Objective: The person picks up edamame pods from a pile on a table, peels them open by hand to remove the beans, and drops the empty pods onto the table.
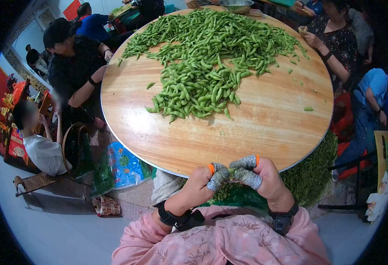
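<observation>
My left hand [202, 180] and my right hand [264, 176] meet at the near edge of the round wooden table [264, 137]. Grey knitted finger sleeves with orange bands cover some of their fingers. Both hands are closed in a pinch on one green soybean pod [232, 171], of which only a small piece shows between the fingertips. A big heap of green soybean pods [198, 84] spreads over the far and middle part of the tabletop. Below my hands, more loose green pods [222, 194] lie on dark green plastic.
A metal bowl [236, 5] stands at the far edge. People sit around the table, one in a black cap [61, 33] at left. Green plant matter [313, 176] is piled on the floor at right. A blue plastic bag [125, 163] lies at lower left.
</observation>
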A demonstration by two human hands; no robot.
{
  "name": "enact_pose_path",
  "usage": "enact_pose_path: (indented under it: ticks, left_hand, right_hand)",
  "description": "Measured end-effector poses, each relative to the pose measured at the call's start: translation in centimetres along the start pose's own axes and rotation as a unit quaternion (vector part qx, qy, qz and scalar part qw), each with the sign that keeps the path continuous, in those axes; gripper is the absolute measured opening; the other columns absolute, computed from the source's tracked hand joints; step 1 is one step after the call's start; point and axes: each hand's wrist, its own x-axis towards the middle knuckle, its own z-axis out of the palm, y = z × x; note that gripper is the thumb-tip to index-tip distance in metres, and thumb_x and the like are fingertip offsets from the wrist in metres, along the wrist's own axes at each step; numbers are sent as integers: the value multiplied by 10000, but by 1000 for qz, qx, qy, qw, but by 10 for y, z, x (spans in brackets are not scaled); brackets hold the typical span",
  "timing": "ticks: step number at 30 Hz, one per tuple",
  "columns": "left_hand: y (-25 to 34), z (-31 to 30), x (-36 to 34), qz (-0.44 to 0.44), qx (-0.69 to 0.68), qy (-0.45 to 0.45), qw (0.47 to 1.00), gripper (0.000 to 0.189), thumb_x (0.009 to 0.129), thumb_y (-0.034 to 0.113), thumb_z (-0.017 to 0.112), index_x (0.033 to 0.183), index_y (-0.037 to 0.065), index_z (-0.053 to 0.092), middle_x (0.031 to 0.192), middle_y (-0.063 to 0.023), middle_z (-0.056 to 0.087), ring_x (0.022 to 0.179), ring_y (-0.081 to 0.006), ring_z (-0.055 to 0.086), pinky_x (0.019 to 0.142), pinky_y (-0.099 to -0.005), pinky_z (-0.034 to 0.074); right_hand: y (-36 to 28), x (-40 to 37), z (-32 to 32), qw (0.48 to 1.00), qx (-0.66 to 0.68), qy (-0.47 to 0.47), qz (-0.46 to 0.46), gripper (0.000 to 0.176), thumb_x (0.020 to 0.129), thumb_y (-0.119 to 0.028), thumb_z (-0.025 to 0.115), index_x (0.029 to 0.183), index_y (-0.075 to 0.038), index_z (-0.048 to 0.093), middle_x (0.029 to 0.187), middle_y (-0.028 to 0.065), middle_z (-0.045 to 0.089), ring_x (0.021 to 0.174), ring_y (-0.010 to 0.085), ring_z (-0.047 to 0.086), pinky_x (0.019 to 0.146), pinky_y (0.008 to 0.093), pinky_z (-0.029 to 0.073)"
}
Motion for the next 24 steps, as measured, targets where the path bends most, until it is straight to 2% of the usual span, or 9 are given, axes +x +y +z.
enact_pose_path:
  ticks: [6,9,11,14,15,16,18,20,24]
  left_hand:
    - [1,-3,-1,-25,29,-34,999,226,836,211,428,745,19,505,591,-86,487,547,-210,480,517,-281,389]
    - [-4,-2,-3,15,52,-41,998,214,835,199,421,756,20,510,610,-87,494,566,-209,482,538,-272,391]
    - [-8,-6,-2,-12,34,-61,997,202,830,193,432,770,19,514,631,-94,507,582,-184,487,554,-268,394]
    - [-17,-6,-1,-47,-96,-108,988,190,802,207,498,800,22,539,642,-106,536,572,-146,509,538,-261,405]
    - [-14,-6,-2,-45,-90,-101,990,190,802,207,498,800,22,539,642,-106,536,572,-146,509,538,-261,405]
    - [-7,-6,-2,-37,17,-45,998,191,784,211,528,813,24,555,641,-113,547,560,-164,527,523,-268,413]
    - [4,-10,-3,6,219,41,975,212,715,208,611,852,47,593,651,-136,567,555,-255,562,493,-300,436]
    - [3,-10,-4,6,227,46,973,201,702,196,618,850,61,595,656,-140,562,567,-276,554,496,-304,437]
    - [7,-16,0,-14,172,41,984,162,686,134,606,839,83,594,664,-148,555,595,-324,534,515,-329,434]
  right_hand:
    - [3,0,-2,998,-53,7,-31,133,738,-18,554,860,37,556,781,46,588,732,93,532,666,232,432]
    - [0,0,-3,991,-128,15,-37,111,725,-15,556,826,33,562,742,35,581,694,84,523,637,231,430]
    - [1,2,-2,991,-126,-4,-48,95,716,-2,560,807,24,564,728,19,573,687,79,515,631,226,424]
    - [11,5,-3,999,-50,-5,-19,91,714,-33,561,781,29,565,686,30,563,609,84,501,548,208,407]
    - [17,7,-5,998,54,-8,17,98,710,-50,558,764,31,563,658,37,553,560,86,483,499,202,382]
    - [21,8,-7,986,156,-13,54,109,707,-67,555,748,34,562,631,45,543,511,89,466,449,195,357]
    - [24,9,-3,981,184,5,58,119,704,-82,556,733,34,560,611,49,534,480,90,448,419,193,334]
    - [17,11,4,973,203,56,90,121,692,-91,562,704,30,557,588,56,525,452,101,444,381,197,314]
    - [23,13,5,983,172,40,49,104,690,-79,567,701,24,559,600,59,538,475,103,474,395,196,346]
